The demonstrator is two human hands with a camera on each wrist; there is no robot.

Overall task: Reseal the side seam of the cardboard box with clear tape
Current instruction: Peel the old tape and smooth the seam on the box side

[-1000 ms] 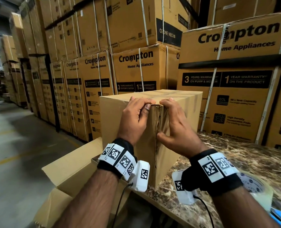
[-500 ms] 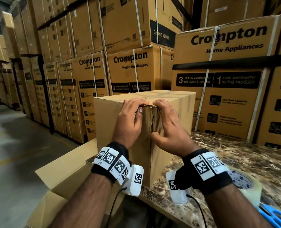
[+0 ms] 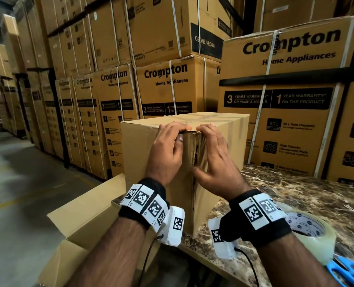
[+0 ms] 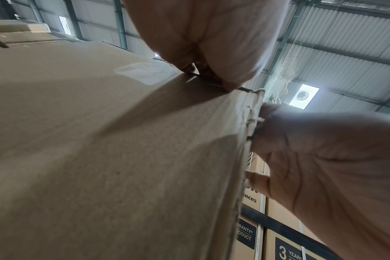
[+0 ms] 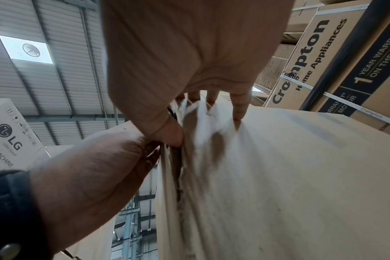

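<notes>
A plain cardboard box [image 3: 147, 154] stands on the marble table [image 3: 317, 199] with one vertical corner towards me. Its torn side seam [image 3: 195, 154] runs down that corner under glossy clear tape. My left hand [image 3: 167, 150] lies on the left face, fingers bent onto the top edge and thumb beside the seam. My right hand [image 3: 215, 158] presses flat on the right face, thumb on the seam lower down. The wrist views show the left hand's fingertips [image 4: 211, 75] on the top edge and the right hand's fingers [image 5: 238, 109] spread over the taped cardboard [image 5: 301, 176].
A roll of clear tape [image 3: 315, 235] lies on the table by my right wrist, with blue scissors [image 3: 346, 270] just in front of it. An open carton [image 3: 85, 216] sits below the table's left end. Stacked appliance cartons [image 3: 285, 100] wall in the back and right; an aisle [image 3: 16, 183] runs to the left.
Both hands stay pressed at the top of the box's corner. Only the head view has shifted slightly.
</notes>
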